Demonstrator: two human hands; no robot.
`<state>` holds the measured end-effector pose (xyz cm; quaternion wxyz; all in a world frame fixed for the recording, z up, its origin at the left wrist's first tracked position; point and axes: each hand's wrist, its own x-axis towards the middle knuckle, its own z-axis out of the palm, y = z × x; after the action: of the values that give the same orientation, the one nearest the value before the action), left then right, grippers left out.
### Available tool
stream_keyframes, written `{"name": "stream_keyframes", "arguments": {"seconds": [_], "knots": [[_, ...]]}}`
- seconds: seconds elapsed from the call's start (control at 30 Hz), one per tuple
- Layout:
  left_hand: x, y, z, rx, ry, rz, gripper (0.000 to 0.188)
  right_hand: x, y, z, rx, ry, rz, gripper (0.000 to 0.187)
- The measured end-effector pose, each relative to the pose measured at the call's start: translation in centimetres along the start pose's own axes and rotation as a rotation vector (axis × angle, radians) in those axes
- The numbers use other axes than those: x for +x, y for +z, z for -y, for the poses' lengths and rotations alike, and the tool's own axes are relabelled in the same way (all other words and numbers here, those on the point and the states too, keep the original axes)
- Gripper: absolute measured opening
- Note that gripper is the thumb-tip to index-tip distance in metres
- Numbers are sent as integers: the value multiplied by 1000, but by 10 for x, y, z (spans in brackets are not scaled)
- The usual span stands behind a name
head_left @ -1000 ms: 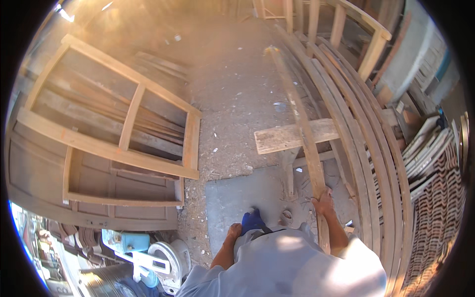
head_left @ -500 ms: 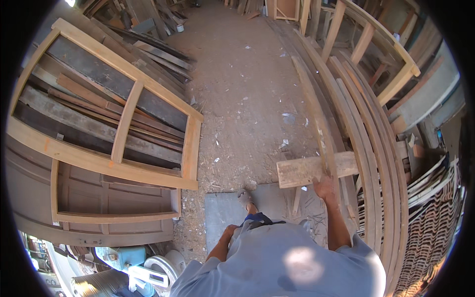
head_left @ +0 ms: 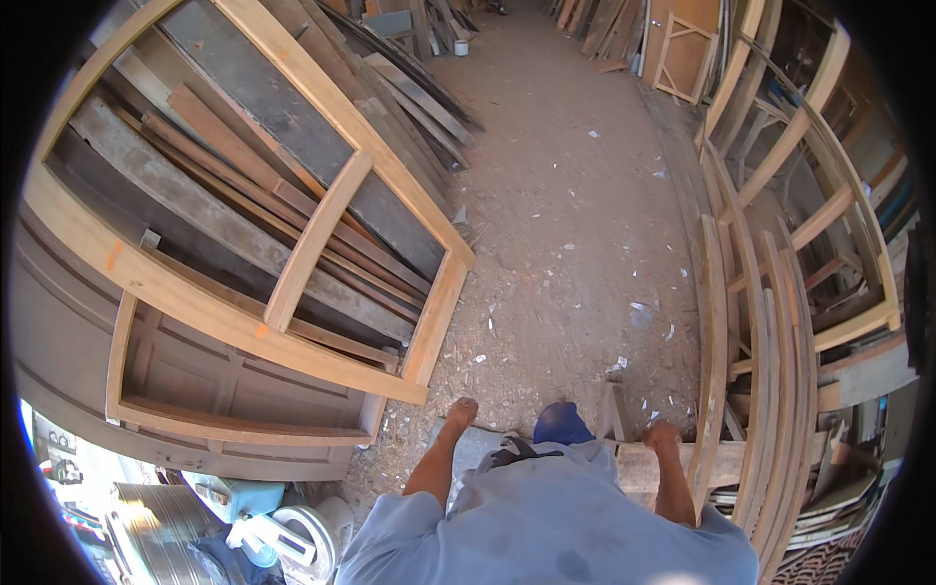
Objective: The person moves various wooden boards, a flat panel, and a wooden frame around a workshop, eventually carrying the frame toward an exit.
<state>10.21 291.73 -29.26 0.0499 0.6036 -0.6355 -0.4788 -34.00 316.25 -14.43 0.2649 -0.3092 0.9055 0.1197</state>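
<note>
Right hand (head_left: 663, 434) has moved off the long plank (head_left: 715, 341), which lies across the support board (head_left: 636, 468) at right. Left hand (head_left: 463, 409): near the wooden frame (head_left: 437, 322). Finger closure, 2 hands: cannot tell. Plank: probably stiff, heavy; grip edges mid-length.

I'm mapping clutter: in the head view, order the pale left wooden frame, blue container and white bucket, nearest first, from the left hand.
1. Pale wooden frame, just left
2. Blue container, lower left
3. White bucket, far ahead
</note>
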Motion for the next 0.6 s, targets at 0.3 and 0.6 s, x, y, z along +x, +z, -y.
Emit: {"name": "stream_keyframes", "arguments": {"seconds": [0.3, 0.6], "knots": [[143, -11, -100, -722, -313, 420, 48, 207, 46, 92, -56, -909, 199, 33], [288, -116, -122, -746, -634, -52, 13, 408, -155, 204, 95, -394, 210, 46]]}}
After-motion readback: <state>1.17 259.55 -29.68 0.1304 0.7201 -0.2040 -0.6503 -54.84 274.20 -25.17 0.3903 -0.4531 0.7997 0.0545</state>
